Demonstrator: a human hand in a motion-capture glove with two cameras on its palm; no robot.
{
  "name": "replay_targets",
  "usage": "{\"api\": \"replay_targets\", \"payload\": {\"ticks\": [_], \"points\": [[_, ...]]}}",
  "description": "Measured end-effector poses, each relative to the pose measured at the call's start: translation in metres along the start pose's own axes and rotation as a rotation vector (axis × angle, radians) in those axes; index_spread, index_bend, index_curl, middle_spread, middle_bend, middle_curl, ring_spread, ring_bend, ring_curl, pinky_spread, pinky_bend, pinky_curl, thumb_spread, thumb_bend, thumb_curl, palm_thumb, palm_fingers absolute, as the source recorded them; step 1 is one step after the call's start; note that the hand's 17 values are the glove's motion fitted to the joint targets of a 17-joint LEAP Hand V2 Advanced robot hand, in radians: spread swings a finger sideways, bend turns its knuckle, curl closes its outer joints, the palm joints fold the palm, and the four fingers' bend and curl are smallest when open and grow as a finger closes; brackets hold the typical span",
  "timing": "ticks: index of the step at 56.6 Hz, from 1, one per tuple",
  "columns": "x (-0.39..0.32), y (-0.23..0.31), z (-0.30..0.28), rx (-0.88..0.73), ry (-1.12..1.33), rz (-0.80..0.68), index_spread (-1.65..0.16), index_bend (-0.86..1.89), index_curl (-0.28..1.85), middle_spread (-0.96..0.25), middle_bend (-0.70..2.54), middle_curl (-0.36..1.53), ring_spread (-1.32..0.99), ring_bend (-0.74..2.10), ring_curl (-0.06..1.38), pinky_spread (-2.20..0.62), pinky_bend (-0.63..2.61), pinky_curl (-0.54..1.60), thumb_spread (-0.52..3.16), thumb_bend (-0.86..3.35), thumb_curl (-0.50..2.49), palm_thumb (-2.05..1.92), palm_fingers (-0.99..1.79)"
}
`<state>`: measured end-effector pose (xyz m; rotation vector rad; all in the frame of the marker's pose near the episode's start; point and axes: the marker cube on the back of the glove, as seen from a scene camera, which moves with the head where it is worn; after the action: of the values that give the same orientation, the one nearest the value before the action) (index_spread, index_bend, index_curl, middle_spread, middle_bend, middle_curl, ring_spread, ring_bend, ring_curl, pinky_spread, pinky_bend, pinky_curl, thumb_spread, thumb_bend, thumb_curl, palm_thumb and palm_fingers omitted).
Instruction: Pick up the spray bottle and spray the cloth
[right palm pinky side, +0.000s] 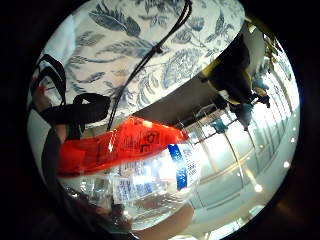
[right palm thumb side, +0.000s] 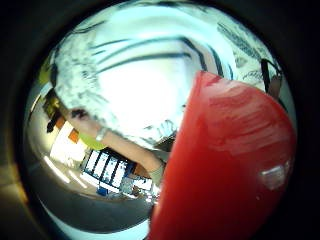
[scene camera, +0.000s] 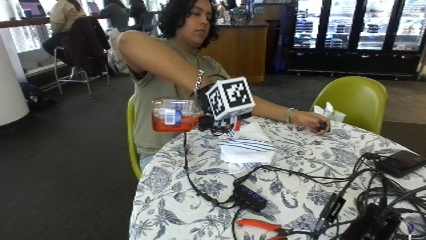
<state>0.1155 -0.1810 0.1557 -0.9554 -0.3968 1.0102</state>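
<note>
— Where's the spray bottle (scene camera: 175, 115) got to?

— Up in the air, lying on its side, out past the edge of the worktop (scene camera: 200, 200) on the person's right. Clear plastic, red liquid pooled along its low side, a blue and white label facing this way.

— And the hands?

— The gloved right hand (scene camera: 212, 121) is at the bottle's head end, but a boxy attachment sits in front of it, so I can't see the fingers. From the palm cameras the bottle fills most of what the hand looks at, so it's right up against the palm. Whether the fingers are wrapped round it, I cannot tell.

— The other one?

— The bare left hand (scene camera: 311, 121) rests on the flowered tablecloth, across the worktop, well apart from the bottle, fingers curled.

— The cloth (scene camera: 245, 145)?

— White with dark stripes, lying crumpled on the worktop just below and beside the raised arm. The bottle isn't touching it.

— Anything else there?

— Black cables (scene camera: 293, 175), a small black hub (scene camera: 251, 196), and orange-handled pliers (scene camera: 261, 225) near the front edge.
</note>
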Motion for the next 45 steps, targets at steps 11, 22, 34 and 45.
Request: {"api": "replay_targets", "payload": {"ticks": [11,22,34,45], "points": [[-0.034,0.055,-0.051,0.185,-0.175,-0.256,-0.28,0.19,0.66,-0.17,0.54,0.59,-0.17,0.66,0.49,-0.22,0.52,0.45,0.53,-0.02,0.85,0.98,1.3],[-0.077,0.101,-0.08,0.343,-0.393,-0.625,-0.28,0.19,0.66,-0.17,0.54,0.59,-0.17,0.66,0.49,-0.22,0.52,0.45,0.53,-0.02,0.86,0.99,1.3],[-0.131,0.13,-0.099,0.519,-0.7,-1.053,-0.28,0.19,0.66,-0.17,0.54,0.59,-0.17,0.66,0.49,-0.22,0.52,0.44,0.52,-0.02,0.86,0.99,1.3],[-0.186,0.1,-0.07,0.69,-0.875,-1.244,-0.28,0.2,0.66,-0.17,0.54,0.58,-0.17,0.66,0.49,-0.24,0.52,0.44,0.52,-0.03,0.86,0.98,1.31]]}}
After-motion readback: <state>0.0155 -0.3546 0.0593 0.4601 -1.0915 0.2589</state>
